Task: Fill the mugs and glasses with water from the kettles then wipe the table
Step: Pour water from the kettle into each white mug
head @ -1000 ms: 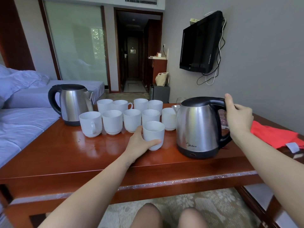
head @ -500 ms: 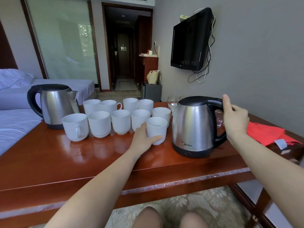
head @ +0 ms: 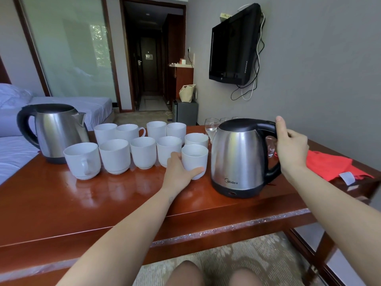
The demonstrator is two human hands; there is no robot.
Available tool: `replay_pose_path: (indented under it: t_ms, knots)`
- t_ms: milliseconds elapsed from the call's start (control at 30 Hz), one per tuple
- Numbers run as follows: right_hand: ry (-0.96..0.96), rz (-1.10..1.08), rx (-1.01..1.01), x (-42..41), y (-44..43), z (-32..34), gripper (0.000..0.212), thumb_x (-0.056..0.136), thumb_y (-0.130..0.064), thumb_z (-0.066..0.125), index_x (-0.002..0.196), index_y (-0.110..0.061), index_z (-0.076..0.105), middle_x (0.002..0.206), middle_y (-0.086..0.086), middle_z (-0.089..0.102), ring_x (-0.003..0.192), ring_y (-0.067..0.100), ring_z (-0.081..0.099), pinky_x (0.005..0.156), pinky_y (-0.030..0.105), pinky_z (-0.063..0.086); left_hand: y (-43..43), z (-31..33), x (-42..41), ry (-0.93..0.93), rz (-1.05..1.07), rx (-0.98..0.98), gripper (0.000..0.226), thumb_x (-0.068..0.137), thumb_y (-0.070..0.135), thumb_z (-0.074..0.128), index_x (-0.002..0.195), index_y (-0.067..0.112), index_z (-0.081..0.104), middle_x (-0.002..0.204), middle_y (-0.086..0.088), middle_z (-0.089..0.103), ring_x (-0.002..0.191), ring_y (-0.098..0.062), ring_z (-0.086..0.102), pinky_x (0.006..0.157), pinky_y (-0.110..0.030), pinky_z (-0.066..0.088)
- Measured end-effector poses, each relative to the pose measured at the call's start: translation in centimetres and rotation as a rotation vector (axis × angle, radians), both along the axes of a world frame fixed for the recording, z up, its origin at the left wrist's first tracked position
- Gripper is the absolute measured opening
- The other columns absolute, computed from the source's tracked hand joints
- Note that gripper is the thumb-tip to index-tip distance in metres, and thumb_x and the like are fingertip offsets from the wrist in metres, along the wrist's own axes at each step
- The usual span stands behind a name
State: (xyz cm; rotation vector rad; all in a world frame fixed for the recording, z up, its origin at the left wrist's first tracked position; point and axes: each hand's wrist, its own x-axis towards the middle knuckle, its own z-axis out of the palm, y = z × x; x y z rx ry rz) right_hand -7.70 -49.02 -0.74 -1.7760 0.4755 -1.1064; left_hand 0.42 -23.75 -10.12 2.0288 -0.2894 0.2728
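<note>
Head view looks down on a glossy red-brown table where the left hand wraps a plain white mug, thumb across its front and fingers round the far side, the mug standing upright on the wood just left of a steel kettle. That kettle has a brushed silver body, black lid, black base and a black loop handle on its right; the right hand is clenched on the top of that handle, thumb raised along it, and the kettle sits flat on the table. Behind the held mug stand more white mugs in two packed rows, nearly touching one another, one near the front left showing its handle. A second kettle, spout facing right, stands at the far left end close to the table's left edge. Clear glasses cluster behind the right kettle, partly hidden by it. A red cloth lies at the right end, near the edge. Bare wood runs wide along the front, from the mugs to the near edge, and the strip between the held mug and the kettle is narrow. A bed lies beyond the left side.
</note>
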Motion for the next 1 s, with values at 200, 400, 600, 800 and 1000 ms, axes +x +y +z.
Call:
replay_pose_path:
  t_ms: [200, 400, 600, 800, 1000]
  knots:
    - [-0.021, 0.025, 0.045, -0.2, -0.4, -0.6, 0.068, 0.086, -0.067, 0.053, 0.060, -0.008, 0.029, 0.068, 0.014, 0.028, 0.065, 0.021, 0.026, 0.062, 0.036, 0.026, 0.7, 0.4, -0.5, 0.019, -0.018, 0.011, 0.068, 0.072, 0.045, 0.084, 0.118, 0.019, 0.041, 0.119, 0.001, 0.055, 0.108, -0.017, 0.056, 0.086, -0.030, 0.051]
    - [-0.022, 0.041, 0.059, -0.8, -0.3, -1.0, 0.062, 0.087, -0.066, 0.052, 0.055, -0.018, 0.029, 0.066, 0.015, 0.029, 0.064, 0.023, 0.029, 0.062, 0.036, 0.026, 1.5, 0.6, -1.4, 0.052, -0.041, -0.001, 0.066, 0.075, 0.038, 0.084, 0.120, 0.018, 0.040, 0.116, 0.005, 0.049, 0.106, -0.011, 0.050, 0.081, -0.023, 0.041]
    - [0.029, 0.145, 0.083, -0.7, 0.2, -0.9, 0.065, 0.090, -0.068, 0.048, 0.053, -0.015, 0.048, 0.058, 0.004, 0.043, 0.059, 0.020, 0.042, 0.063, 0.034, 0.036, 1.5, 1.1, -2.0, 0.042, -0.058, 0.033, 0.072, 0.078, 0.037, 0.081, 0.131, 0.013, 0.040, 0.130, -0.003, 0.052, 0.117, -0.017, 0.051, 0.087, -0.026, 0.043]
    - [0.179, 0.185, -0.064, -0.4, -0.2, -1.0, 0.062, 0.101, -0.060, 0.035, 0.094, -0.007, 0.068, 0.086, 0.010, 0.065, 0.090, 0.029, 0.057, 0.088, 0.040, 0.041, 1.8, 1.3, -2.0, 0.058, -0.041, 0.053, 0.071, 0.077, 0.034, 0.082, 0.129, 0.011, 0.041, 0.130, -0.006, 0.053, 0.119, -0.022, 0.052, 0.091, -0.030, 0.045]
    - [0.167, 0.031, -0.458, -0.6, 0.8, 1.7, 0.026, 0.101, -0.015, 0.046, 0.121, -0.007, 0.061, 0.118, 0.018, 0.066, 0.114, 0.040, 0.053, 0.092, 0.040, 0.038, 2.5, 2.7, -2.0, 0.023, -0.018, 0.067, 0.081, 0.071, 0.043, 0.085, 0.133, 0.016, 0.039, 0.135, -0.010, 0.050, 0.123, -0.027, 0.052, 0.103, -0.047, 0.047]
